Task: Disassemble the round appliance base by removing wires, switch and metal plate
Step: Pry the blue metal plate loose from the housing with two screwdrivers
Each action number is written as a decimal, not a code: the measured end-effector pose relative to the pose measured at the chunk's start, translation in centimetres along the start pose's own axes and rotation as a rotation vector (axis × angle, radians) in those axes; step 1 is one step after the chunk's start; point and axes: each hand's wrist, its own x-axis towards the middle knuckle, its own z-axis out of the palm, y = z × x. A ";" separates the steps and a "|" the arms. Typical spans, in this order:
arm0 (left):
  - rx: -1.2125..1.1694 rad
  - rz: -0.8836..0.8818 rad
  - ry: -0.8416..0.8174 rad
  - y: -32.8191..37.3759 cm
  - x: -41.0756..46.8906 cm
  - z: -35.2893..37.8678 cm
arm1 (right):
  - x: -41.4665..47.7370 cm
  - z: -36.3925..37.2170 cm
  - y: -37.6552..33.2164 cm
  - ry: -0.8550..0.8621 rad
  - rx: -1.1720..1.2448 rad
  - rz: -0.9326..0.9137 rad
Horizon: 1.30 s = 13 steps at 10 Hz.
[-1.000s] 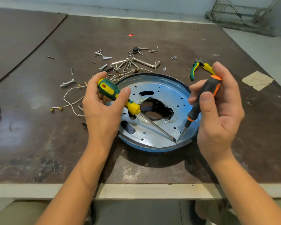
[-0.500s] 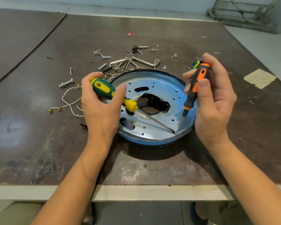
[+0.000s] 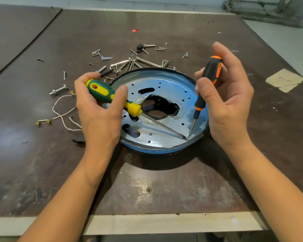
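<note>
Left grip (image 3: 98, 117) holds green screwdriver (image 3: 130, 107), right grip (image 3: 229, 105) black screwdriver (image 3: 200, 102) — tips seemingly meet on plate (image 3: 166, 84).

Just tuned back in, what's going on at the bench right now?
A person is working on the round blue base with two screwdrivers. The left hand grips the green-and-yellow screwdriver, the right hand the black-and-orange screwdriver; both tips meet at the near edge of the metal plate, by the rim. The plate sits in the base, not yet lifted. White wires and loose screws lie on the table.
</note>
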 end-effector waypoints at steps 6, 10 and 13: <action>0.005 0.000 0.017 0.0 0.2 0.1 | -0.1 -0.3 0.6 0.038 0.158 0.000; -0.004 0.005 0.000 0.0 0.2 0.1 | 0.1 -0.4 0.7 -0.022 0.190 -0.018; -0.013 0.010 -0.007 0.0 0.2 0.1 | 0.1 -0.2 0.6 0.044 0.042 -0.040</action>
